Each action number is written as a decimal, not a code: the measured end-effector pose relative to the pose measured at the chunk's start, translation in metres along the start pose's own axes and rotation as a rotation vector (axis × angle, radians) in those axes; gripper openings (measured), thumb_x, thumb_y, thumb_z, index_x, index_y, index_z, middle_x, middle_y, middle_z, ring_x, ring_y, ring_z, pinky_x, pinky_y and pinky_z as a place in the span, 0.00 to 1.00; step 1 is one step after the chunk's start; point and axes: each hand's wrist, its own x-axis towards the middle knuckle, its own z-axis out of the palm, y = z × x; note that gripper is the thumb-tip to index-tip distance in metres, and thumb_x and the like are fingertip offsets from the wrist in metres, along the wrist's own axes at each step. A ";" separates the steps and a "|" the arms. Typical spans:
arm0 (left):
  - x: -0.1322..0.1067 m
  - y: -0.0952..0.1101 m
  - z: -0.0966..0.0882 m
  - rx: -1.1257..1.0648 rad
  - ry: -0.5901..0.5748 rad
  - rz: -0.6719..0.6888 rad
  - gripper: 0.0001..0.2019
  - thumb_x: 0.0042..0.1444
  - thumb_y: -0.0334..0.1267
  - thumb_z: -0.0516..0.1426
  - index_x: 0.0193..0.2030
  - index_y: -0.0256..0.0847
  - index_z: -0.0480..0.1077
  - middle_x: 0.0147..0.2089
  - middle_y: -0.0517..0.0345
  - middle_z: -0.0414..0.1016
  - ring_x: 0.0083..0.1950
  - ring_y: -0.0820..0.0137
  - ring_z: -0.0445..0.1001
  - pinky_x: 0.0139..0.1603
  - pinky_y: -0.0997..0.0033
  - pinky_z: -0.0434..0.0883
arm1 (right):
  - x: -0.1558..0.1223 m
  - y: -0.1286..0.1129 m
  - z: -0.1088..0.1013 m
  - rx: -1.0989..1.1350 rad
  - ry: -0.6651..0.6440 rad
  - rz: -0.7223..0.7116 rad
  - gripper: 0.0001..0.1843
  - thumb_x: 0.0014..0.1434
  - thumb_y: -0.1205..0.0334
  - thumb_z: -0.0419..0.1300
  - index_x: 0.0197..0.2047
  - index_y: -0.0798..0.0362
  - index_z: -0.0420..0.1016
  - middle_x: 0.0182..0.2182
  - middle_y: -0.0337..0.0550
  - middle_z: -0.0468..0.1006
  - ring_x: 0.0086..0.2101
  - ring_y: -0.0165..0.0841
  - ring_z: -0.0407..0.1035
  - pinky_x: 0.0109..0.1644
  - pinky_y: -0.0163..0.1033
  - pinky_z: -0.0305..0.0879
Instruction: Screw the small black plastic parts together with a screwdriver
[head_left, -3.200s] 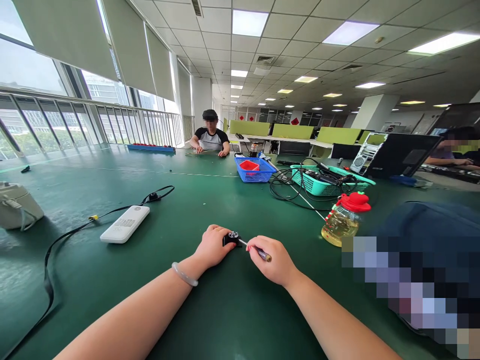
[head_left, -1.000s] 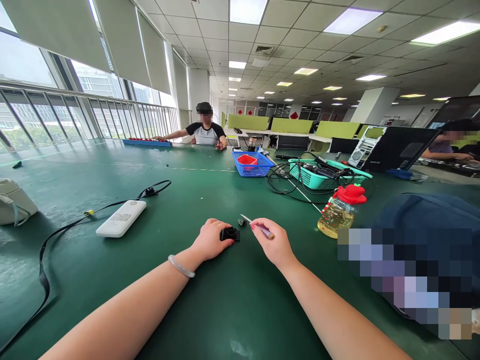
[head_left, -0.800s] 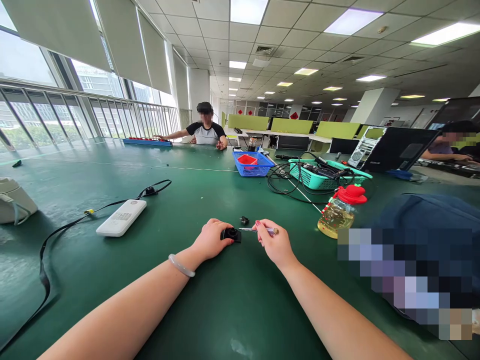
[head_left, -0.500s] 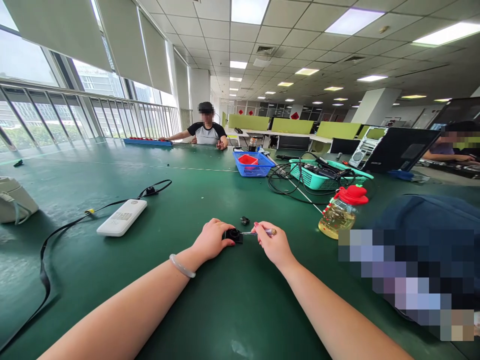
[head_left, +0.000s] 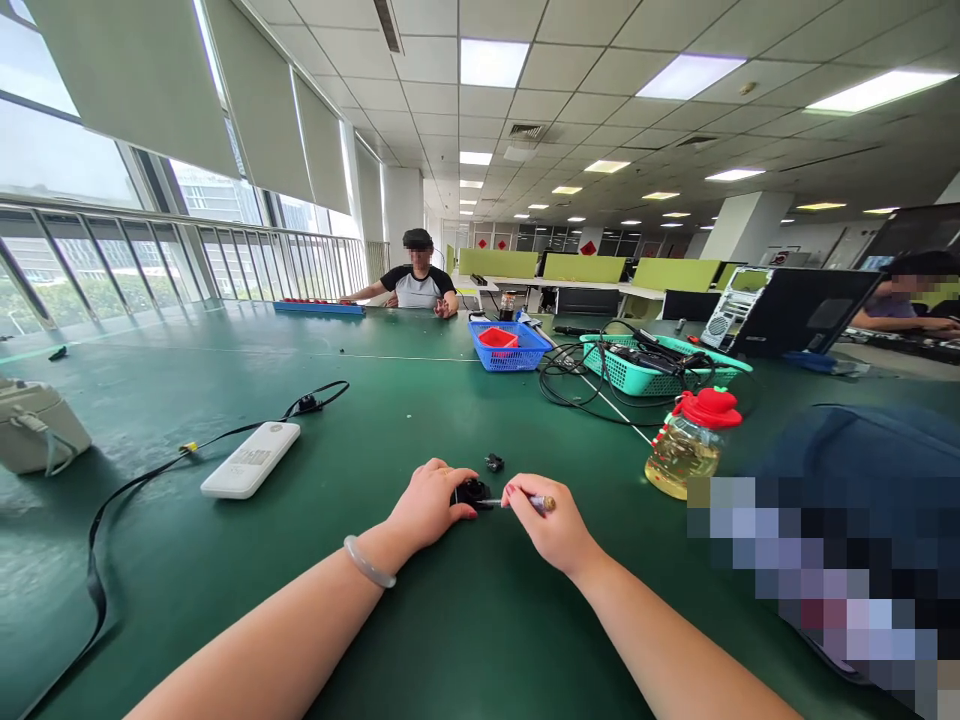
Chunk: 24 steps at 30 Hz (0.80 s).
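My left hand (head_left: 430, 505) is closed on a small black part (head_left: 472, 491) and pins it to the green table (head_left: 225, 560). My right hand (head_left: 553, 527) pinches a small screwdriver (head_left: 525, 500) with a brass end cap. Its thin tip points left into the black part. A tiny black piece (head_left: 493, 462) lies loose on the table just beyond the two hands. A pale bangle (head_left: 368, 562) is on my left wrist.
A white remote-like device (head_left: 250, 472) and a black cable (head_left: 135, 480) lie to the left. A jar with a red lid (head_left: 691, 443) stands right, a dark bag (head_left: 855, 480) beside it. Blue basket (head_left: 510, 347), teal basket (head_left: 637, 365) and cables lie beyond. People sit at the far end and at the right.
My right hand set a tiny black piece on the table beyond the part, then brought the screwdriver tip back to the black part. My left hand stayed on the part.
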 end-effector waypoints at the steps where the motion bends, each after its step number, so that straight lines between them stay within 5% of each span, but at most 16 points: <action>1: 0.000 0.000 0.000 0.003 -0.001 0.010 0.23 0.52 0.46 0.63 0.55 0.49 0.70 0.48 0.55 0.79 0.54 0.58 0.68 0.56 0.57 0.65 | 0.000 -0.001 0.001 -0.012 -0.030 -0.023 0.15 0.62 0.60 0.50 0.26 0.50 0.71 0.24 0.39 0.73 0.27 0.32 0.66 0.33 0.36 0.60; 7: -0.002 0.002 0.001 0.010 0.005 0.060 0.22 0.54 0.50 0.61 0.54 0.48 0.71 0.49 0.54 0.78 0.54 0.58 0.68 0.56 0.57 0.64 | -0.004 -0.002 0.007 -0.085 -0.171 -0.071 0.11 0.61 0.61 0.53 0.29 0.49 0.72 0.27 0.39 0.75 0.28 0.32 0.67 0.33 0.36 0.61; 14: -0.003 0.002 0.002 0.016 0.012 0.065 0.20 0.54 0.47 0.62 0.54 0.49 0.70 0.48 0.55 0.78 0.53 0.58 0.69 0.56 0.58 0.65 | -0.004 -0.001 -0.001 -0.001 0.105 -0.060 0.17 0.64 0.55 0.50 0.26 0.50 0.70 0.23 0.39 0.71 0.25 0.32 0.64 0.32 0.36 0.59; 24: -0.004 0.003 0.001 -0.013 0.019 0.059 0.19 0.57 0.44 0.59 0.54 0.45 0.69 0.50 0.54 0.77 0.52 0.60 0.71 0.56 0.58 0.67 | 0.002 0.010 0.001 0.073 0.077 0.134 0.17 0.62 0.51 0.51 0.27 0.51 0.70 0.20 0.37 0.66 0.22 0.29 0.60 0.26 0.33 0.55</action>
